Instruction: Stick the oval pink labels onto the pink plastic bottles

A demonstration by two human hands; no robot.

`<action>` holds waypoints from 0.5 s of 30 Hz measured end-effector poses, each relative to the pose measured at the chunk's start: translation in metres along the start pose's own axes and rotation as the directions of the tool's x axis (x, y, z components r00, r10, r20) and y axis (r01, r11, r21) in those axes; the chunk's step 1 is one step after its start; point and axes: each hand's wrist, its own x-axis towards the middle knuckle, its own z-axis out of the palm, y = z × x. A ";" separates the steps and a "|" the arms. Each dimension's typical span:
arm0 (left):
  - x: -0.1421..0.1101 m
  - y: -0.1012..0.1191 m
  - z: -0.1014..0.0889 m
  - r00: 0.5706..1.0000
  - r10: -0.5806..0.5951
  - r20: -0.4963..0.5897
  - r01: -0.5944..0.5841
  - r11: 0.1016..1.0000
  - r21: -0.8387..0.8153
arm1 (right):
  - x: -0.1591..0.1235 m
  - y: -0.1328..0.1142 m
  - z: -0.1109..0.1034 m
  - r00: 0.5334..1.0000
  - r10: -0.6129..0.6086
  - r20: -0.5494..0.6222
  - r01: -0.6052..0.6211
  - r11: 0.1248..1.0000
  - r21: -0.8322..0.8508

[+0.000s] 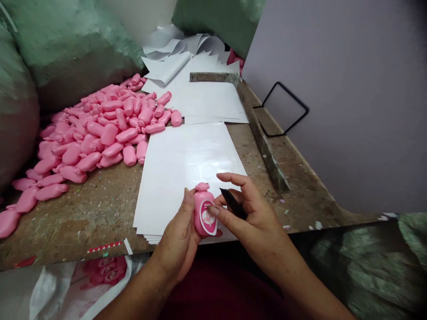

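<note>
L hand closed round pink plastic bottle, label facing up, just over near edge of white sheet stack. R hand in narrow pinch on black pen-like tool, thumb on bottle label. Firm hold keeps label steady. Loose pink bottles heaped on worn bench, to L.

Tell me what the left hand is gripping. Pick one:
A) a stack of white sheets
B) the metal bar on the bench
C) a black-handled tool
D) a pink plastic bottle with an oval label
D. The left hand wraps the pink plastic bottle with its oval label showing, while the right hand pinches a slim black object.
</note>
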 end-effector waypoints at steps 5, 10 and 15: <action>-0.001 -0.001 -0.001 0.999 0.014 0.029 -0.014 1.000 0.014 | 0.001 -0.002 0.001 1.000 -0.007 0.010 0.007 1.000 0.008; -0.003 0.000 -0.001 0.997 0.046 0.055 -0.051 0.995 0.088 | 0.001 -0.002 0.002 1.000 -0.008 0.002 0.008 1.000 -0.013; -0.002 0.000 -0.005 0.998 0.021 0.057 -0.028 0.992 0.122 | 0.002 -0.002 0.002 0.999 0.030 0.020 -0.030 1.000 0.006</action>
